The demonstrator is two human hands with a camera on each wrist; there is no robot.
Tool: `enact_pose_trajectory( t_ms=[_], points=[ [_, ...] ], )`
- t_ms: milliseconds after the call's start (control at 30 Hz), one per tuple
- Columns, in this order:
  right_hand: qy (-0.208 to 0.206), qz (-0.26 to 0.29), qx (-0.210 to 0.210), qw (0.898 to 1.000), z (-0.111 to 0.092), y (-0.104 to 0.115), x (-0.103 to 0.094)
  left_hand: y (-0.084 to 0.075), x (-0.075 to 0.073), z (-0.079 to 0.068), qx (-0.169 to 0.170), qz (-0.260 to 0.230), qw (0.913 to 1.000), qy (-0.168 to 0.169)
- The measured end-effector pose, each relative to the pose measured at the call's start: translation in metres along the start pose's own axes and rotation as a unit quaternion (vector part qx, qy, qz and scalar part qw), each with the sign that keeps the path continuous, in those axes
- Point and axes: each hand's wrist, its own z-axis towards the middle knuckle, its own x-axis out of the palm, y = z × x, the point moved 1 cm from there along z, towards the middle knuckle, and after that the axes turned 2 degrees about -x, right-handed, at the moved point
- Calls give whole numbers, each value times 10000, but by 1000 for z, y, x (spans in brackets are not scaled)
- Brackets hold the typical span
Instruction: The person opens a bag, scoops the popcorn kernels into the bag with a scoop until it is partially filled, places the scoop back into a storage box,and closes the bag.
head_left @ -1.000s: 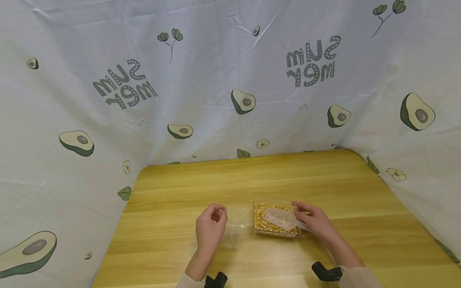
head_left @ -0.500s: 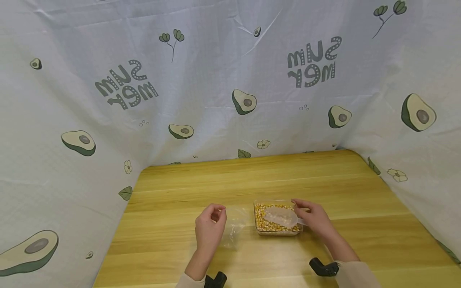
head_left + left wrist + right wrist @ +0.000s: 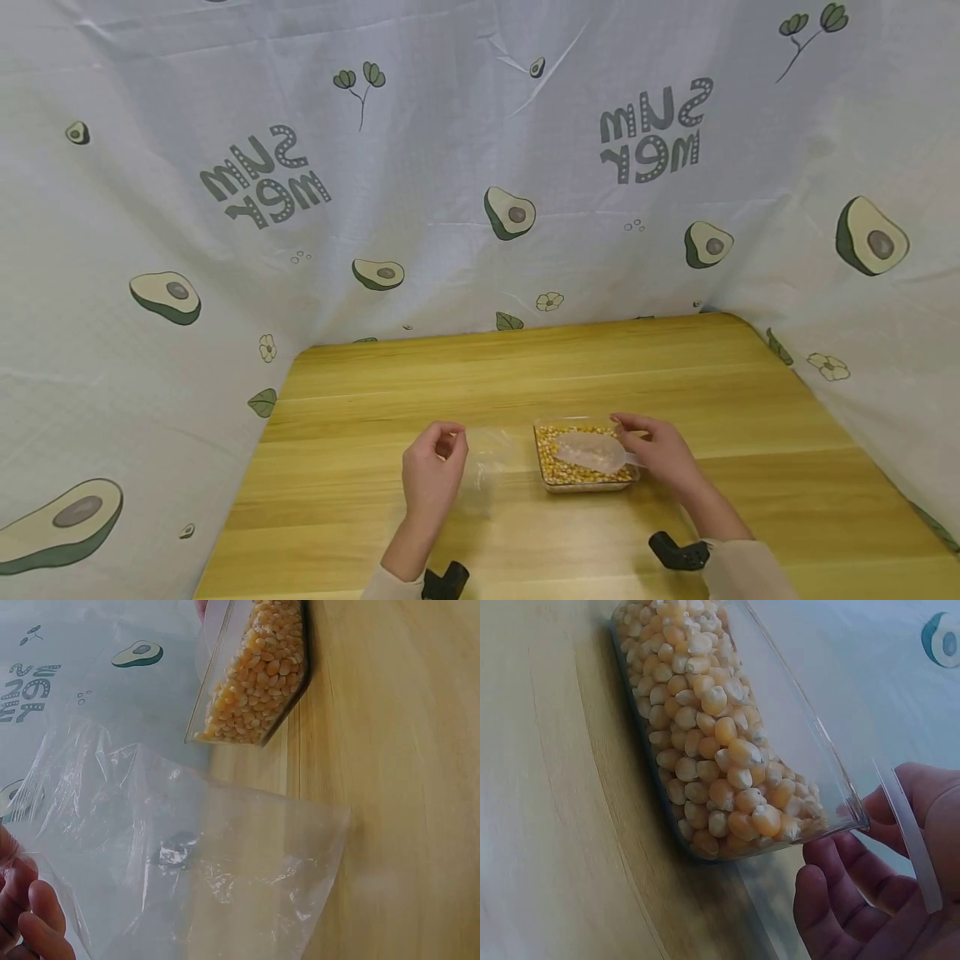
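- Shifted slightly right since 1 second ago: the clear container (image 3: 588,487) on the tabletop (image 3: 540,550), its right end gripped by the right hand (image 3: 664,455).
- Left hand (image 3: 433,472) pinches the plastic bag (image 3: 232,862) beside it.
- Scoop (image 3: 588,451) lies on the corn kernels (image 3: 705,742) inside.

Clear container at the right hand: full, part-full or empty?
Part-full. In the right wrist view, corn kernels fill the lower part of the clear container, and bare wall shows above them up to the rim.
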Motion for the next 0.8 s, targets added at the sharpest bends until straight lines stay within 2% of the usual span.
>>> enact_pose_trajectory(
  t_ms=[200, 400, 600, 800],
  points=[
    [33, -5, 51, 10000, -2, -3, -5, -2, -4, 5, 105, 54, 9999, -87],
    [1, -42, 11, 10000, -3, -5, -7, 0, -5, 8, 406, 107, 9989, -230],
    [-158, -141, 147, 9997, -10, -5, -8, 2, -2, 7, 753, 143, 9968, -219],
    [-268, 157, 249, 9992, -21, -6, -13, -1, -1, 5, 771, 164, 9968, -162]
  ],
)
